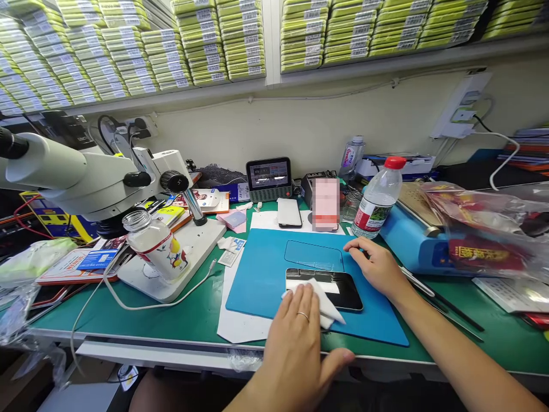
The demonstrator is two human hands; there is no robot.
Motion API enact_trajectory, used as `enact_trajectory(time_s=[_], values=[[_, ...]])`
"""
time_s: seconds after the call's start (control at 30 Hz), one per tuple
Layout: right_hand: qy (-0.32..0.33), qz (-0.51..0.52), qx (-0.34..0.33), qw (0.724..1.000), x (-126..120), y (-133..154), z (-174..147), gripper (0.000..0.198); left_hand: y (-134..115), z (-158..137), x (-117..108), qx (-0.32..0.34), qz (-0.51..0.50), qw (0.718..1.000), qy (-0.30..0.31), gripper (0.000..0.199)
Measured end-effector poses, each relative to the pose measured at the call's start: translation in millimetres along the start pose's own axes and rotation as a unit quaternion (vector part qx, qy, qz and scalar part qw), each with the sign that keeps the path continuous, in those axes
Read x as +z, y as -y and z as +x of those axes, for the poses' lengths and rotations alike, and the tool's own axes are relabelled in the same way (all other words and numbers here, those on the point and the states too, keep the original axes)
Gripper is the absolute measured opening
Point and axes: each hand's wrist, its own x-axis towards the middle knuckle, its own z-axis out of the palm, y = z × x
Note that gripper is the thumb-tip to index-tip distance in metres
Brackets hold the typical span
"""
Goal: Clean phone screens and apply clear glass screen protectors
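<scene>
My left hand [298,337] lies over a white tissue [328,306], its fingers stretched flat on it and its thumb apart. The tissue covers the lower left part of a black-faced smartphone [349,289] lying on a blue mat [261,274]. Just above the phone, a clear glass screen protector with a dark border [315,254] is flat on the mat. At the protector's right end is my right hand [373,266], its fingers curled and thumb and forefinger close together. What they hold, if anything, is too small to make out.
A microscope [81,177] and an open glass jar [156,246] stand left. Behind the mat are a white phone [289,213], a small display [269,178] and a red-capped bottle [377,200]. Tweezers [454,317] lie right. Packed shelves [240,80] hang above.
</scene>
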Motion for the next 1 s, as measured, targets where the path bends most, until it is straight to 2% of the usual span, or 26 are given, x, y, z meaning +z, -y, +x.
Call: enact_trajectory(time_s=[0.07, 0.2, 0.43, 0.77, 0.9, 1.0], values=[[0.003, -0.001, 0.0, 1.0, 0, 0, 0, 0.021, 11, -2, -5, -0.021, 0.014, 1.0, 0.004, 0.083], [0.005, -0.002, 0.004, 1.0, 1, 0, 1, 0.021, 19, 1, -10, -0.021, 0.02, 0.999, 0.015, 0.081], [0.007, 0.004, 0.009, 1.0, 3, -4, -1, 0.022, 23, 18, 0, -0.046, 0.047, 0.998, -0.011, 0.082], [0.01, 0.014, 0.006, 1.0, 3, -5, -2, 0.022, 17, 2, 2, -0.043, 0.08, 0.996, -0.006, 0.085], [0.005, 0.014, -0.001, 1.0, 3, -5, -1, 0.022, 5, 25, 3, -0.049, 0.043, 0.998, 0.011, 0.092], [-0.002, 0.014, -0.007, 1.0, 3, -5, 0, 0.023, -14, 51, 6, -0.03, 0.011, 0.999, 0.024, 0.099]])
